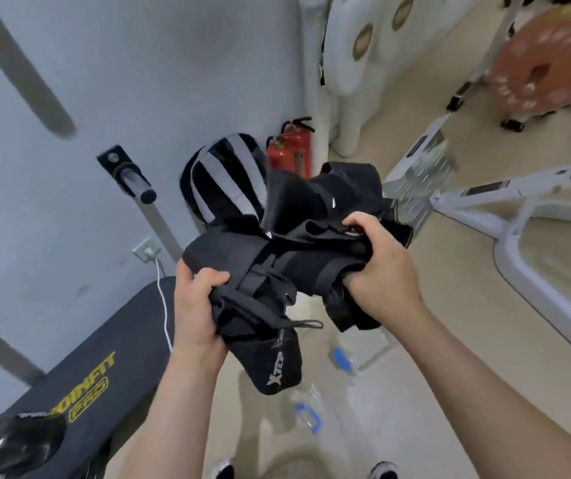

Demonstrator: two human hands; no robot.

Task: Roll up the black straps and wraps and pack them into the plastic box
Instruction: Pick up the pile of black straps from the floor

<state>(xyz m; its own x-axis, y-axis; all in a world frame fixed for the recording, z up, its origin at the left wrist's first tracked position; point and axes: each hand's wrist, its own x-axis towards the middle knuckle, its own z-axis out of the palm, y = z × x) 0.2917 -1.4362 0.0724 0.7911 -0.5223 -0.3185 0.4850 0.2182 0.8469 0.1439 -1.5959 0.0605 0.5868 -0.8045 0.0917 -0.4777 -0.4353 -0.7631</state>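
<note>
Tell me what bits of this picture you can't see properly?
All in the head view:
- Bundle of black straps and wraps: how many pieces there are, because they tangle and overlap.
- Left hand and right hand: most fingers, tucked behind the fabric.
- Clear plastic box on the floor: its shape and contents, smeared by motion blur and partly behind the bundle.
- Orange weight plate: its writing, blurred.

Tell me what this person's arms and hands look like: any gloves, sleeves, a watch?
Both are uncovered. The left hand and right hand wear no gloves, and no rings show on the visible fingers. The left forearm and right forearm are bare to the picture's bottom edge: no sleeve, watch or wristband in sight.
</note>
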